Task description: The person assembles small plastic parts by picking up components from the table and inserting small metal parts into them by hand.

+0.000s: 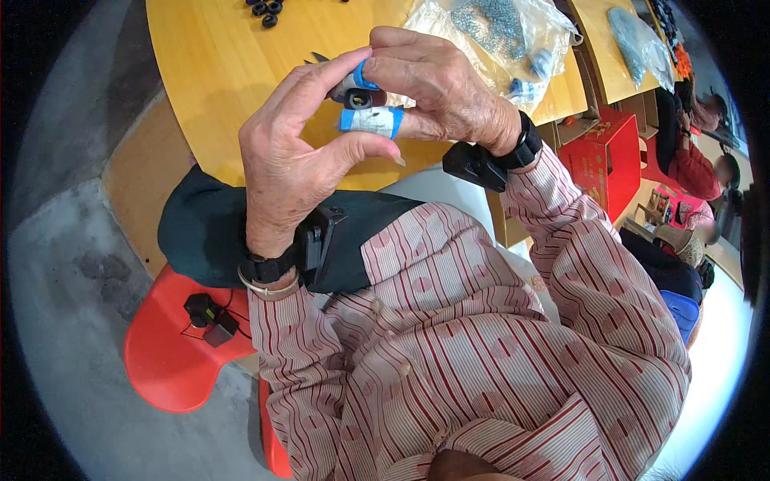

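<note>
My two hands are raised together over the near edge of the yellow table. A small black ring-shaped part (358, 99) with a hole facing up sits between the thumb and index finger of my right hand (449, 88). Both of those fingers are wrapped in white and blue tape (374, 122). From the other side, my left hand (293, 140) curves its thumb and index finger around the part and the taped fingertips. Its other fingers are mostly hidden, so what it grips does not show. Dark pointed tips (318, 58) stick out behind my left index finger.
Several black rings (269, 12) lie at the far edge of the yellow table (200, 72). Clear plastic bags (489, 32) with small metallic pieces lie beyond my right hand. A red box (605, 160) stands at right, people behind it. A red stool (180, 345) holds a black device.
</note>
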